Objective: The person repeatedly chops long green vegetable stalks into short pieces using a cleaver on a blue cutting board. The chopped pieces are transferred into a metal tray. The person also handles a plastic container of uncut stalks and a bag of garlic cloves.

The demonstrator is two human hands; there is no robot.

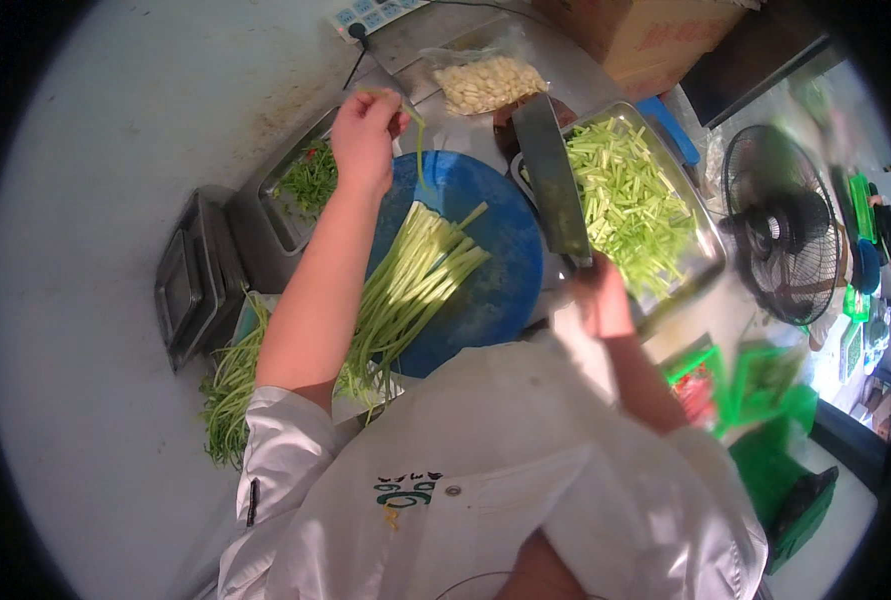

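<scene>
My left hand [370,131] is raised above the far left rim of a round blue cutting board [501,232], its fingers closed on a thin green stalk [420,146] that dangles down. A bundle of celery stalks [415,274] lies on the board, cut ends away from me. At the right, my right hand [601,289] grips a cleaver [550,176] by its handle, the broad blade pointing away from me. Beyond the blade, a metal tray [708,251] holds cut celery pieces [625,195]. Leafy celery [235,397] hangs at the lower left, partly behind my forearm.
Greens lie in a metal tray [269,184] on the left, near stacked metal trays [190,281]. A bag of peeled garlic cloves [490,82], a power strip [374,15] and a cardboard box [663,45] stand beyond. A fan [779,225] and green baskets [764,382] are right.
</scene>
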